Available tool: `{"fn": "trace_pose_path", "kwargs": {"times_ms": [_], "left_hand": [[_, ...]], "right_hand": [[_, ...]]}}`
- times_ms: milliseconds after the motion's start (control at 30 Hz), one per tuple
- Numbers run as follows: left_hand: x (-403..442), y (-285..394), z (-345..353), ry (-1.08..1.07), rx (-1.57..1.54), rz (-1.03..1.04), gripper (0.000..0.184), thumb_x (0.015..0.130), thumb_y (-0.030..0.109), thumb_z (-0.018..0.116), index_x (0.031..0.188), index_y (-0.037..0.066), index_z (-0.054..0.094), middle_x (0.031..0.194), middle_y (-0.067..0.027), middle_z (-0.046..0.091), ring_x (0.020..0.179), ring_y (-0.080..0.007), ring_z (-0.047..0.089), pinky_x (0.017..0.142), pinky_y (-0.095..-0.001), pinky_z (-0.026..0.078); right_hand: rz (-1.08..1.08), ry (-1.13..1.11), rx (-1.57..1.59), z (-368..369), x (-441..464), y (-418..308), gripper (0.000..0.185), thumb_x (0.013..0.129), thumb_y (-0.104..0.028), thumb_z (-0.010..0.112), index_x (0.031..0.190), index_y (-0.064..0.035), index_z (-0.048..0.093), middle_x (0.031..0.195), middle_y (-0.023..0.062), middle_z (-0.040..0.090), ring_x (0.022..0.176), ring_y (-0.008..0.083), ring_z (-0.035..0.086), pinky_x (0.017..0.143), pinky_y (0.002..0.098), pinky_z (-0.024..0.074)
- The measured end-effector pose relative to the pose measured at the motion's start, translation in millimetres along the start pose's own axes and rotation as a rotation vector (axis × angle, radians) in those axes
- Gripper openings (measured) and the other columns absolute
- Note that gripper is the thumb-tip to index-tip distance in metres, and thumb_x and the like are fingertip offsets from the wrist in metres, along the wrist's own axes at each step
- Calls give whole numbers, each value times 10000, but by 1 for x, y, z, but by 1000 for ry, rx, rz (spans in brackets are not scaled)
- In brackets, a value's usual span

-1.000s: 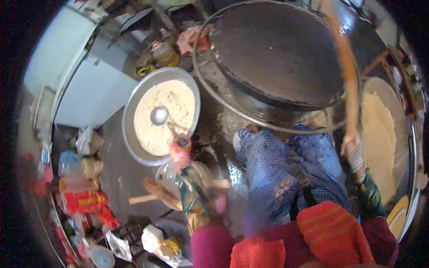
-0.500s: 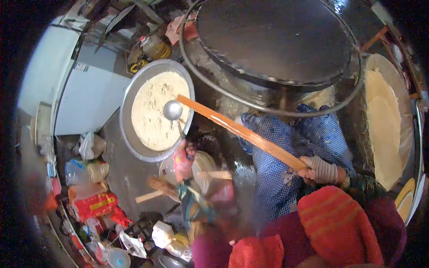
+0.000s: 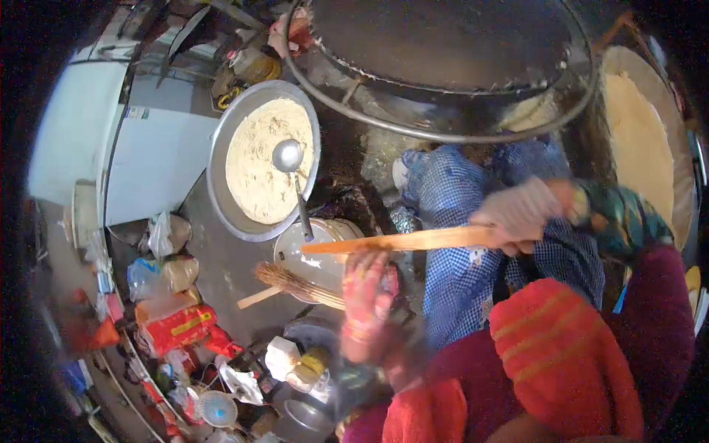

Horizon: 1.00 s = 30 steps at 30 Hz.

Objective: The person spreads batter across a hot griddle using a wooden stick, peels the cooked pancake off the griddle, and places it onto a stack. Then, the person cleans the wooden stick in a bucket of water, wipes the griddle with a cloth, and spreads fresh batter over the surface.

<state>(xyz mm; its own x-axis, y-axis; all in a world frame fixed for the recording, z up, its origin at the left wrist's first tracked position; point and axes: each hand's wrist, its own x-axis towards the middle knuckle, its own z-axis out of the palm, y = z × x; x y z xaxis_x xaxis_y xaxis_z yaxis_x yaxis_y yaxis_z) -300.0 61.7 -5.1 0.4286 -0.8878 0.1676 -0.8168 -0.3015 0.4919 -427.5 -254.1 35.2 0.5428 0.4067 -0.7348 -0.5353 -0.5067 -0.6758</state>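
A long flat wooden scraper (image 3: 413, 240) lies nearly level across my lap. My right hand (image 3: 517, 214), in a pale glove, is closed around its right end. My left hand (image 3: 365, 295), in a pinkish covering, is at the scraper's lower edge near the left end. It is smeared by motion, so I cannot tell whether it grips the wood. A metal ladle (image 3: 288, 156) rests in a big basin (image 3: 214, 173) of pale batter (image 3: 258, 166), its handle over the rim. Left of my left hand, a straw brush (image 3: 284, 280) lies across a white bucket (image 3: 284, 247).
A large round dark griddle (image 3: 443, 44) with a metal ring (image 3: 443, 138) around it stands ahead. At right is a round tray (image 3: 683, 170) with a tan flat sheet (image 3: 639, 133). Bags, including a red package (image 3: 177, 325), and containers crowd the left floor.
My left hand has left the ladle handle and moved right to the scraper. The scraper has swung from a slant to nearly level, its left end lower. My right hand has risen.
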Motion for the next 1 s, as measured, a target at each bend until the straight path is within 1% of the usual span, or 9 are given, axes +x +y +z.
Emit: {"fn": "trace_pose_path", "kwargs": {"times_ms": [33,100,233,400,467,600,733,867,1000], "left_hand": [[-8,4,1,-19,-1,8,697,881,588,285,1183,13,540,1140,-138,568,1029,-317,552,899,-409,416],[-42,8,6,-302,-374,-116,463,900,360,481,1192,1,501,1074,-164,556,979,-330,520,866,-392,421],[-108,30,5,-319,-250,-204,429,895,343,484,1156,4,511,1043,-160,560,948,-322,524,841,-387,424],[-66,53,30,-285,-148,-218,374,886,316,489,1098,10,527,990,-155,567,897,-310,532,800,-378,429],[-29,68,49,-338,-154,-131,353,883,305,491,1074,12,533,969,-152,569,877,-305,535,783,-375,430],[31,122,103,-475,-195,77,311,876,283,495,1027,17,546,927,-148,574,837,-296,541,750,-368,434],[56,175,137,-607,-221,216,272,869,262,499,980,21,559,885,-143,579,796,-286,547,717,-362,438],[65,213,152,-672,-182,203,236,862,240,503,933,25,572,843,-138,585,756,-276,553,684,-355,442],[67,244,156,-669,-110,163,206,855,218,507,886,30,584,801,-134,590,715,-266,560,651,-348,446]], "right_hand": [[-26,14,-15,0,6,0,233,880,-306,518,889,-90,605,645,68,614,567,159,601,425,283,447],[-93,72,-53,4,18,2,229,877,-300,522,903,-88,602,662,68,615,590,163,602,451,287,452],[-298,355,-110,27,23,21,224,872,-290,529,932,-84,595,697,69,618,636,171,604,504,296,463],[-419,950,-22,90,-6,99,228,865,-276,537,968,-79,586,740,70,621,694,181,606,570,306,477],[-326,1175,76,123,-18,147,232,862,-271,541,982,-77,583,758,70,622,717,185,607,597,310,483],[39,1645,455,226,-29,271,244,857,-260,548,1011,-73,576,792,71,625,763,193,609,650,318,494],[275,2076,907,350,-24,396,131,836,-202,584,867,-82,627,770,78,618,702,157,594,554,243,456],[719,2046,1175,374,-23,467,154,826,-212,594,886,-73,619,795,90,617,725,184,592,579,263,458],[906,1926,1144,347,-22,523,182,815,-222,604,906,-64,612,819,102,617,749,212,591,604,284,460]]}}
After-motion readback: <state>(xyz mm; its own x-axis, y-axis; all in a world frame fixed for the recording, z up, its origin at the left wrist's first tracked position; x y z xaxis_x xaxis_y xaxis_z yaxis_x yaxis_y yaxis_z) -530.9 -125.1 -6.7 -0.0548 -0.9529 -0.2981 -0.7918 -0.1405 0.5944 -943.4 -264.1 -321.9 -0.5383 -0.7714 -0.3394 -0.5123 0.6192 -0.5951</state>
